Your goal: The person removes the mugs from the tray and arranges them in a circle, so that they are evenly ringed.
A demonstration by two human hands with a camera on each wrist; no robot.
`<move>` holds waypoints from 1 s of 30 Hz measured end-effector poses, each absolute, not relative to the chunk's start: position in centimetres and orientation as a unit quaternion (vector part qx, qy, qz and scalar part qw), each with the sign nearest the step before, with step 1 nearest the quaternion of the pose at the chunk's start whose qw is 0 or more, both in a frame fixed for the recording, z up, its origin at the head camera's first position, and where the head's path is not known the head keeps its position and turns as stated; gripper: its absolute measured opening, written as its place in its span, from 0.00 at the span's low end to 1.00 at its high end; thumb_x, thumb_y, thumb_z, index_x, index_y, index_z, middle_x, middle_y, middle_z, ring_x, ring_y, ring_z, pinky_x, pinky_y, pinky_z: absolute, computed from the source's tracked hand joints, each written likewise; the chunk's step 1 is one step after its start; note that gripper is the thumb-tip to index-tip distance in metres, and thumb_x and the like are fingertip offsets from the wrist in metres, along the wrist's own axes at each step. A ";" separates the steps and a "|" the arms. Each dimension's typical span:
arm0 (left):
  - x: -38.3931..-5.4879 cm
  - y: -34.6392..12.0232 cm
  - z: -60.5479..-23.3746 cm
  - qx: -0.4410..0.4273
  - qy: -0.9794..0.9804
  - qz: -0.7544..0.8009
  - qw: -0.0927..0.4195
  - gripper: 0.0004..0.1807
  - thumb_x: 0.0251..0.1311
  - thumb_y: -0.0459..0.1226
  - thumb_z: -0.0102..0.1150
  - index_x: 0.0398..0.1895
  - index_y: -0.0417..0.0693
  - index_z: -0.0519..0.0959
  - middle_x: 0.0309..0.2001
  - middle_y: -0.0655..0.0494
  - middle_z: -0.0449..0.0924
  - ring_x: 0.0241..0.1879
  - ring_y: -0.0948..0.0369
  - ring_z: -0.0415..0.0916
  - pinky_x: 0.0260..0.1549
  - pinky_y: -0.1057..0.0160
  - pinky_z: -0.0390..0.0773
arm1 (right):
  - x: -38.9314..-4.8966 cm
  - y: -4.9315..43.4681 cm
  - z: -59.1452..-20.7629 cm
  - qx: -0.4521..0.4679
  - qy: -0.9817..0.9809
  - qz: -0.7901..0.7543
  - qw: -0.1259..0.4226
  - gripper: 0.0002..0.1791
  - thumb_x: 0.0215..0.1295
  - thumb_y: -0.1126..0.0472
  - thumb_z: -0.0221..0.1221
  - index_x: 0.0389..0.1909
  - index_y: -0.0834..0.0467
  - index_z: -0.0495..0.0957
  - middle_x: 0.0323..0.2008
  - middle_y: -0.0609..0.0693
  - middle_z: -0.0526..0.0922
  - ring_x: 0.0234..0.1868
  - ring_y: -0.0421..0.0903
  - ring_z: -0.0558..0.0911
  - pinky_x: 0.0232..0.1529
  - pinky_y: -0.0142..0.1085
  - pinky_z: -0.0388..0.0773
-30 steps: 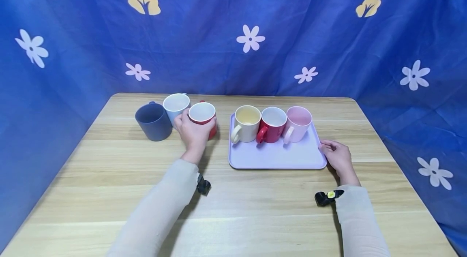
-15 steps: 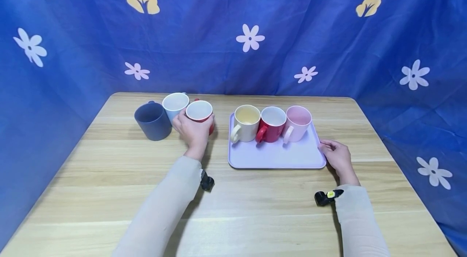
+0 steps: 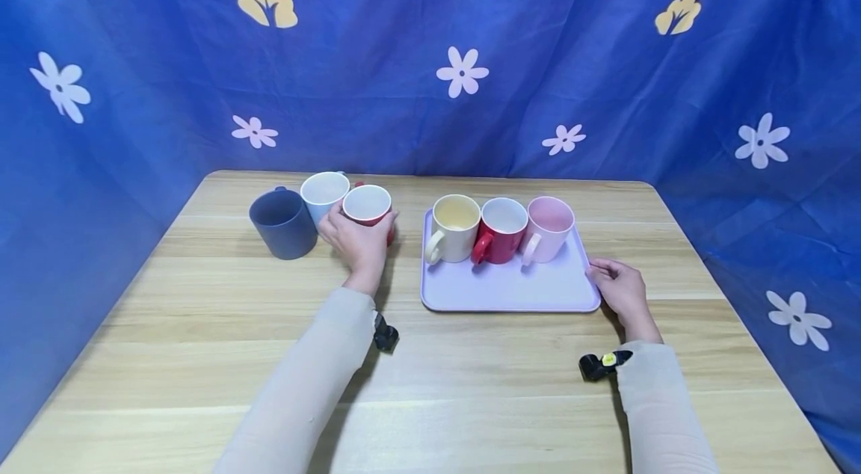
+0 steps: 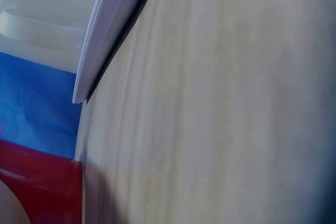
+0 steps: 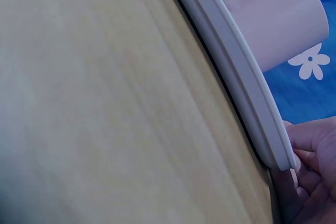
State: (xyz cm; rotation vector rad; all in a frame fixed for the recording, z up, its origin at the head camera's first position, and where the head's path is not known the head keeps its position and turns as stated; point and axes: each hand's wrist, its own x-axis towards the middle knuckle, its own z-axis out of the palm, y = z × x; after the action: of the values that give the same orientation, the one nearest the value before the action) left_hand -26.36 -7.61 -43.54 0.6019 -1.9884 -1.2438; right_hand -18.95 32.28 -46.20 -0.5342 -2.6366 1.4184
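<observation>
My left hand grips a red mug with a white inside, fingers and thumb round its near side. The mug's red handle points to the back, and in the left wrist view its red wall shows at lower left. Just left of it stand a light blue mug and a dark blue mug. At the right edge of a lilac tray, my right hand pinches the rim, thumb on top and fingers curled below, as seen in the right wrist view.
On the tray, a cream mug, a second red mug and a pink mug stand in a row along the back, handles toward me. A blue flowered curtain hangs behind the wooden table.
Over the second, my left hand and the red mug have shifted slightly left and back, its handle turning a little left. The right hand and tray have stayed in place.
</observation>
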 end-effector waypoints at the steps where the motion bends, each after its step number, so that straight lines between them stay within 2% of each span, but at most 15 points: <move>1: -26.4 -7.6 -43.6 0.232 -0.769 -0.481 0.352 0.52 0.24 0.49 0.83 0.57 0.41 0.68 0.56 0.43 0.62 0.59 0.49 0.56 0.58 0.56 0.60 | -18.9 32.3 -46.2 -0.176 -0.866 0.466 0.050 0.19 0.67 0.59 0.57 0.54 0.65 0.77 0.48 0.61 0.81 0.47 0.47 0.80 0.37 0.23 0.72; 6: -26.0 -7.7 -43.8 0.214 -0.764 -0.494 0.355 0.54 0.24 0.48 0.83 0.59 0.41 0.65 0.58 0.44 0.61 0.60 0.50 0.55 0.59 0.56 0.60 | -18.9 32.4 -46.3 -0.175 -0.866 0.465 0.052 0.19 0.67 0.59 0.58 0.54 0.66 0.77 0.48 0.61 0.81 0.45 0.45 0.80 0.36 0.22 0.72; 17: -23.3 -7.1 -43.0 0.094 -0.733 -0.532 0.412 0.48 0.38 0.46 0.78 0.63 0.41 0.63 0.59 0.44 0.59 0.62 0.54 0.52 0.61 0.56 0.56 | -19.2 32.5 -46.5 -0.171 -0.868 0.463 0.055 0.19 0.66 0.59 0.58 0.53 0.65 0.78 0.47 0.61 0.82 0.41 0.40 0.79 0.37 0.22 0.73; 20: -22.8 -6.7 -43.0 0.042 -0.719 -0.547 0.425 0.44 0.42 0.44 0.76 0.62 0.40 0.64 0.57 0.43 0.60 0.61 0.53 0.56 0.60 0.54 0.59 | -19.3 32.6 -46.7 -0.170 -0.867 0.465 0.057 0.19 0.66 0.59 0.58 0.53 0.66 0.78 0.47 0.61 0.82 0.41 0.39 0.79 0.37 0.23 0.73; 24: -22.5 -6.3 -43.1 -0.025 -0.704 -0.569 0.425 0.36 0.46 0.38 0.74 0.58 0.37 0.67 0.51 0.40 0.64 0.52 0.50 0.64 0.52 0.50 0.67 | -19.3 32.6 -46.7 -0.169 -0.866 0.466 0.062 0.19 0.66 0.59 0.58 0.53 0.66 0.78 0.47 0.61 0.82 0.39 0.35 0.79 0.37 0.23 0.73; 30: -22.1 -5.7 -42.8 -0.072 -0.702 -0.599 0.378 0.23 0.47 0.28 0.70 0.47 0.28 0.74 0.44 0.33 0.71 0.44 0.41 0.70 0.46 0.44 0.70 | -19.2 32.6 -46.7 -0.166 -0.864 0.470 0.065 0.19 0.66 0.59 0.58 0.53 0.66 0.78 0.47 0.61 0.82 0.37 0.33 0.78 0.37 0.22 0.73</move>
State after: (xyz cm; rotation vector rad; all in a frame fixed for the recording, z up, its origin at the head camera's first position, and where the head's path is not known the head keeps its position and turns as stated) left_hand -22.06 -5.71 -42.81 -0.1840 -1.7949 -1.5309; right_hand -19.23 32.57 -46.71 -0.5024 -2.6080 1.4198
